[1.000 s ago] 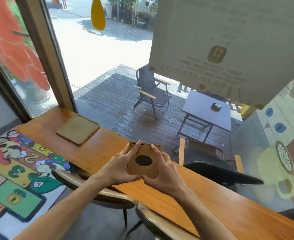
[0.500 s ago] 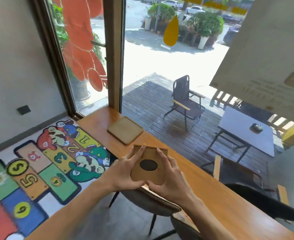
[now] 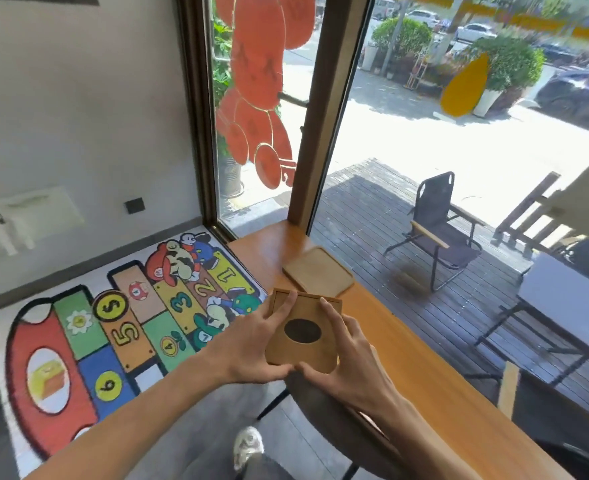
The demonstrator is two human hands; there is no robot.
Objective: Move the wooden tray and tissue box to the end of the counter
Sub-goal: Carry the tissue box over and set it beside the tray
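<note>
Both hands grip the square light-brown wooden tissue box with a dark oval opening in its top [image 3: 303,332]. Left hand [image 3: 251,344] wraps the left side and near-left corner, fingers [image 3: 284,306] laid over the top. Right hand [image 3: 346,362] clasps the right side and near edge, fingers reaching onto the lid beside the oval hole. Thumbs meet at the near edge. Two-sided hold keeps the box level and the opening facing up, likely so the lid stays on.

Box sits over the near edge of the long orange-brown wooden worktop [image 3: 424,368]; cannot tell whether it is lifted clear or sliding on the surface.

Flat square pale wooden tray with a low raised rim [image 3: 317,271] lies flat on the worktop just beyond the box, close to the worktop's far end by the dark brown window post [image 3: 321,109]. Tray looks already placed, so the box is the remaining item. Free worktop shows around the tray toward the end, probably the landing spot.

Next likely calls for carrying the box forward and setting it beside the tray, not on it. Risk: clipping the tray rim on approach.

Below the box, a dark rounded chair seat [image 3: 321,403]; colourful numbered cartoon rug [image 3: 113,327] on the floor left.
</note>
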